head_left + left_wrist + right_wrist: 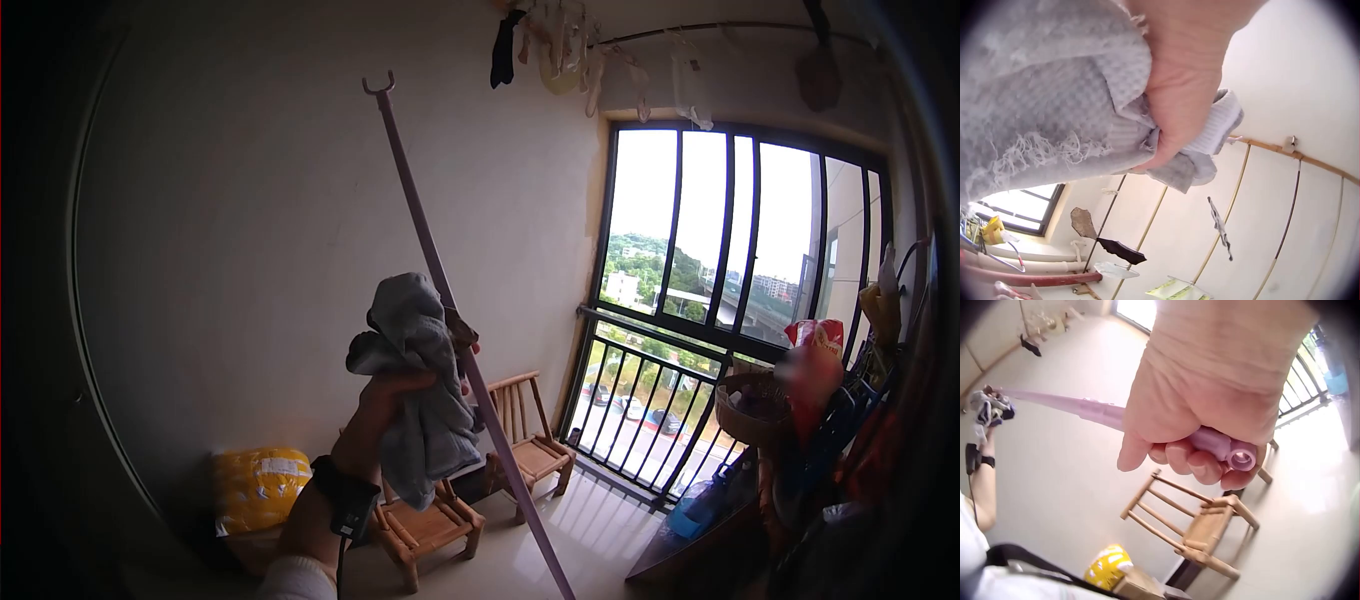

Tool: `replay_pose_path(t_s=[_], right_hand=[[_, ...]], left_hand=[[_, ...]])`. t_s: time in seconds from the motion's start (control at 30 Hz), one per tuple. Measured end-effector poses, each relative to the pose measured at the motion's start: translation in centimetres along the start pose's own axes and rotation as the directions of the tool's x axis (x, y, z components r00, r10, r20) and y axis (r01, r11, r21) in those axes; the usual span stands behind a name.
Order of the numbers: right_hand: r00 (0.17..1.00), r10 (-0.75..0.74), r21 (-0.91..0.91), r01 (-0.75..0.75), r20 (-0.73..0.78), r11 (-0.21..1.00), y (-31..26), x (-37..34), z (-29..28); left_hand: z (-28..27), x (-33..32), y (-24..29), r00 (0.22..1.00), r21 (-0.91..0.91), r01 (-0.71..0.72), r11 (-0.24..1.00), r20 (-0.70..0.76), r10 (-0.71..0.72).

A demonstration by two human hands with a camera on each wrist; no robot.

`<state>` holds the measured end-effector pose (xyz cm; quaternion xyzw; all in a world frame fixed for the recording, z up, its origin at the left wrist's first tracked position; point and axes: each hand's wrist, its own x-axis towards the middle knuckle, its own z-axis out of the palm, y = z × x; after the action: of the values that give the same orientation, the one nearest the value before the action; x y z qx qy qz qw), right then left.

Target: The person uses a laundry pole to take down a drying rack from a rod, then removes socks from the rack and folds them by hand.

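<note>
My left hand [395, 395] is raised and grips a bunch of grey knitted cloth [415, 350]. Up close in the left wrist view, this cloth [1054, 106] has a waffle texture, a ribbed band and loose white threads, with the left hand [1185, 75] closed over it. A long pale purple clothes pole [415, 205] slants past the cloth, its small U-shaped fork [379, 88] at the top. In the right wrist view my right hand [1204, 412] wraps its fingers round the pole's lower part, near the round end [1242, 457]. The head view leaves the right hand out.
Two low bamboo chairs [425, 525] stand by the wall, beside a yellow wrapped package [262, 488]. Items including a black sock [506, 48] hang overhead. A barred window [715, 230] is ahead; a basket [752, 410] and clutter crowd the right.
</note>
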<state>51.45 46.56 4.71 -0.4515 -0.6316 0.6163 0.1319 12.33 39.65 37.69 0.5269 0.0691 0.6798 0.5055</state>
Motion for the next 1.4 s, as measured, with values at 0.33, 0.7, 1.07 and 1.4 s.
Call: replay_pose_path(t_s=[0.33,0.7,1.07,1.4], right_hand=[[0.559,-0.742,0.045,0.809,-0.371,0.587,-28.1,0.9,-13.3],[-0.016,-0.804,-0.557,0.729,-0.594,0.397,-58.4,8.1,-25.4],[-0.481,-0.814,-0.892,-0.132,-0.325,0.433,-75.9,11.7,-26.9],[-0.467,-0.849,-0.925,-0.148,-0.245,0.349,-83.0,16.8,-29.0]], left_hand=[[-3.8,-1.3,-7.5,0.960,0.237,0.142,0.961,-0.268,-0.076],[-17.6,-13.1,-7.0,0.679,0.169,0.377,0.911,-0.719,-0.147],[-31.6,-14.9,-9.3,0.726,0.188,0.257,0.948,-0.685,-0.061],[-33.5,-11.0,-13.3,0.501,0.111,0.165,0.980,-0.865,0.013]])
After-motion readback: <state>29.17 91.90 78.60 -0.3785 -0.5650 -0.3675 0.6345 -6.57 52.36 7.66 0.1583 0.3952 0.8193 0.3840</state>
